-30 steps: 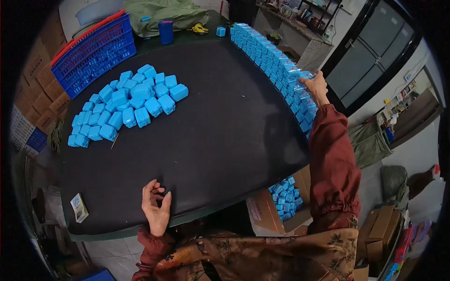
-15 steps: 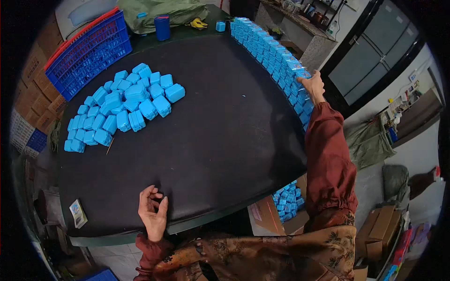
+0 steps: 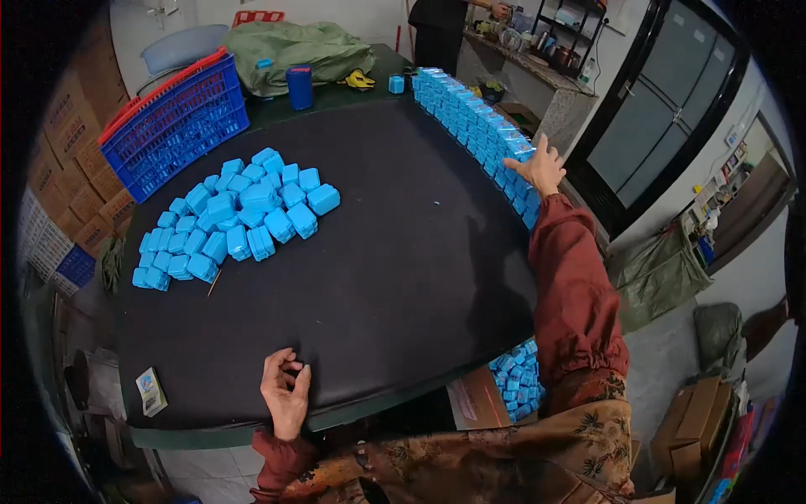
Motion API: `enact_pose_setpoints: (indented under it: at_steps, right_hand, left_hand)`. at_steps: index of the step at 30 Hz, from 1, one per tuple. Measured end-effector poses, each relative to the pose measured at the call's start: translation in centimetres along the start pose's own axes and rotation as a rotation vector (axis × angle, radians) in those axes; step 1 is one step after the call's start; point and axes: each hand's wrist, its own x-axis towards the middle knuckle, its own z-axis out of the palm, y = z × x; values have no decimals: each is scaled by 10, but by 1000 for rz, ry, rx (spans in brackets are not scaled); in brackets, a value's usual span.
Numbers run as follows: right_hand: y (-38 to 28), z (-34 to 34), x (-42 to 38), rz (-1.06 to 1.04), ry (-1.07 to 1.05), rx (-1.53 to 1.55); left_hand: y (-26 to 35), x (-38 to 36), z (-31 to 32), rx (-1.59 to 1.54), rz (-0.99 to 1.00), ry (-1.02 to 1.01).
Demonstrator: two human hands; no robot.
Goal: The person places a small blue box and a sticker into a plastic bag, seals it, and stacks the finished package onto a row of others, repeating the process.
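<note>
My right hand (image 3: 542, 170) reaches out at the table's right edge, thumb and fingers spread, with nothing in it. Its thumb is right by the near end of a long row of stacked light-blue packs (image 3: 470, 122), which have shiny, clear-looking tops. My left hand (image 3: 286, 393) rests at the near edge of the black tabletop (image 3: 378, 277), fingers loosely curled, thumb apart, holding nothing. Beyond it lies a heap of light-blue small boxes (image 3: 260, 197), some bundled together. A thin brown stick (image 3: 214, 283) lies against the heap's near side.
A blue crate (image 3: 180, 122) stands at the far left, near a blue canister (image 3: 299, 88) and a green sack (image 3: 290, 50). A small card stack (image 3: 151, 392) lies at the left corner. Below the near edge, a carton (image 3: 478, 399) holds blue pieces. Someone in dark clothes (image 3: 437, 34) stands behind.
My view has tilted up, bringing a person at the back into sight. My right hand's fingers have spread wider by the row's end. The left hand keeps its curled pose at the edge.
</note>
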Motion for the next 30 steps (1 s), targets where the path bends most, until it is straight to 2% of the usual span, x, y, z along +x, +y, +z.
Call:
enact_pose_setpoints:
  at_steps: [5, 12, 15, 23, 27, 30]
  right_hand:
    - [-6, 19, 7, -68, 32, 21]
    - [-7, 21, 9, -24, 27, 37]
    - [-6, 19, 8, -17, 7, 50]
    - [-9, 18, 12, 29, -38, -5]
    - [-16, -23, 15, 25, -105, -44]
    - [-5, -84, 45, -105, -233, 23]
  left_hand:
    - [-3, 1, 1, -33, 25, 22]
    - [-2, 1, 2, -58, 1, 19]
    - [-2, 2, 1, 12, 48, 19]
    - [-5, 2, 2, -83, 41, 28]
    - [-6, 2, -2, -20, 10, -13]
    - [-3, 2, -1, -51, 40, -13]
